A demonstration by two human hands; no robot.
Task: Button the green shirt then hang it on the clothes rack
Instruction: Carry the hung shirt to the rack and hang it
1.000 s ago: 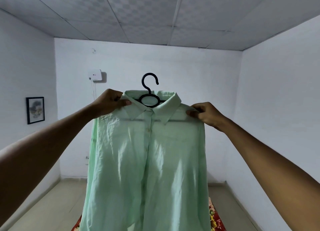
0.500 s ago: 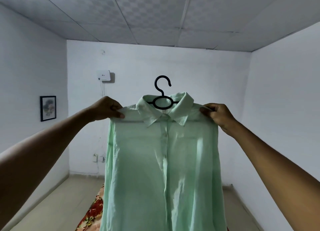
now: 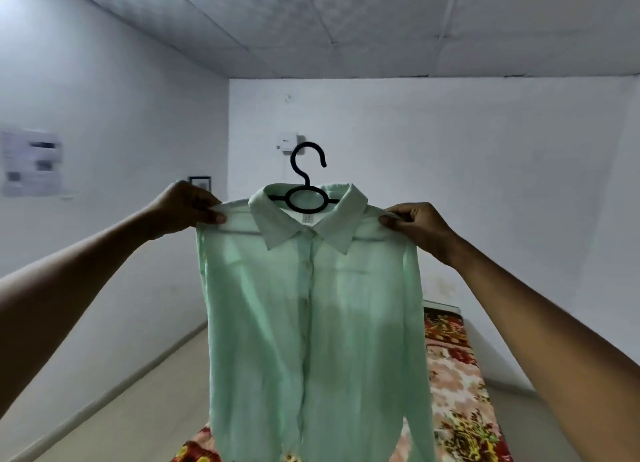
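Note:
The pale green shirt (image 3: 311,316) hangs in front of me at arm's length, its front placket closed down the middle. It sits on a black hanger (image 3: 306,195) whose hook pokes up above the collar. My left hand (image 3: 187,207) pinches the shirt's left shoulder. At the other shoulder my right hand (image 3: 417,226) grips the fabric the same way. Both arms are stretched forward and up. No clothes rack is in view.
A floral-patterned mattress (image 3: 457,385) lies on the floor behind the shirt, along the right wall. White walls close the room; a small white box (image 3: 287,143), a framed picture (image 3: 201,183) and a paper sheet (image 3: 31,162) hang on them.
The view has swung to the left: the room's corner and left wall now fill more of the frame, and the mattress shows at the right. My hands still hold the shirt's shoulders.

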